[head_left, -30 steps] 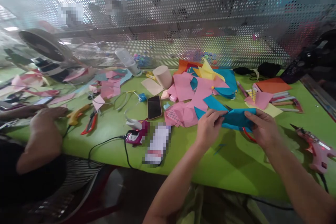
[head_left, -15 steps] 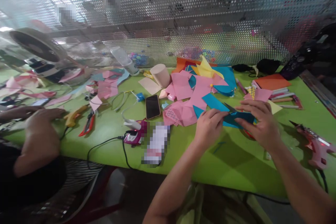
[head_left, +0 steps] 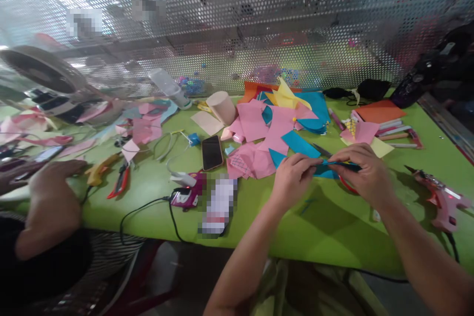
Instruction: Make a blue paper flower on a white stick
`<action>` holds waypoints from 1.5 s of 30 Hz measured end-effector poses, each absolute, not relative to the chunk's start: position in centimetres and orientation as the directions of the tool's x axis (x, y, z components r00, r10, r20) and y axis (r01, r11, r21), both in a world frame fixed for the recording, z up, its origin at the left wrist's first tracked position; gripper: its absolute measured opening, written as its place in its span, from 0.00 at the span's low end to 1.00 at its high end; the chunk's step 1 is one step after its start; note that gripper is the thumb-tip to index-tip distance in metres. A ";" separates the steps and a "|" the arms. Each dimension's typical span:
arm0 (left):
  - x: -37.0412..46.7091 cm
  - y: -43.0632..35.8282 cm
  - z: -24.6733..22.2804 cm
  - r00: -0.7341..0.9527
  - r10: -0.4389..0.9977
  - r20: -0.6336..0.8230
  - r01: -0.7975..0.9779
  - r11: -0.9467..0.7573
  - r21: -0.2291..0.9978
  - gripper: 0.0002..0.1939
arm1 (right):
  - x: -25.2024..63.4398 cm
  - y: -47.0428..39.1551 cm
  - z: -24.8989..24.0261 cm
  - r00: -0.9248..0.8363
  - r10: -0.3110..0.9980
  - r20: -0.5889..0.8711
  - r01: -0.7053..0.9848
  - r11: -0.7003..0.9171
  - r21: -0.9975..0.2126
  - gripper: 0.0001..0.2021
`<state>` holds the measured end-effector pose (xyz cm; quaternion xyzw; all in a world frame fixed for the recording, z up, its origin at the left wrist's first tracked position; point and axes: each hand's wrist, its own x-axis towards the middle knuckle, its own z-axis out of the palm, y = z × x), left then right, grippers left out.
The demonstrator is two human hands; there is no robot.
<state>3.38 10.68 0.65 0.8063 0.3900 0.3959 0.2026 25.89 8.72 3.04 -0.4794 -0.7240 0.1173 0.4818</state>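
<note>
Between my two hands is a folded piece of blue paper [head_left: 346, 165], seen nearly edge-on. My left hand [head_left: 297, 177] pinches its left end, and my right hand [head_left: 366, 173] pinches it farther right. Scissors with red handles [head_left: 348, 185] lie under and behind the paper, partly hidden by it; a blade shows beyond. More blue paper [head_left: 301, 144] lies on the table just past my left hand. Small blue scraps [head_left: 306, 206] are on the table below my hands.
Pink paper [head_left: 255, 158] is heaped left of my hands. A pink glue gun [head_left: 442, 202] lies at right. Phones [head_left: 212, 153], a purple power strip [head_left: 189, 197], pliers [head_left: 120, 180] and a yellow glue gun [head_left: 101, 170] are leftward. A person's arm [head_left: 55, 192] rests at far left.
The blue paper has turned from showing a broad face to nearly edge-on, looking narrower. Both hands stay on it, with my right fingers closer along its edge.
</note>
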 end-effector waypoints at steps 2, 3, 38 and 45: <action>3.3 10.7 0.7 0.365 0.808 0.462 0.447 -0.587 0.674 0.13 | 26.0 8.8 2.8 -0.072 0.814 0.577 0.578 0.505 -0.641 0.05; 3.3 10.8 0.7 0.357 0.816 0.454 0.436 -0.576 0.692 0.12 | 26.1 8.8 2.7 -0.073 0.820 0.567 0.575 0.499 -0.648 0.04; 2.2 11.3 2.2 0.380 0.835 0.398 0.446 -0.542 0.712 0.08 | 26.4 8.5 2.5 -0.004 0.877 0.480 0.505 0.416 -0.756 0.09; 3.5 11.0 2.0 0.394 0.853 0.342 0.496 -0.511 0.702 0.05 | 25.8 8.2 2.3 -0.027 0.899 0.437 0.498 0.391 -0.774 0.09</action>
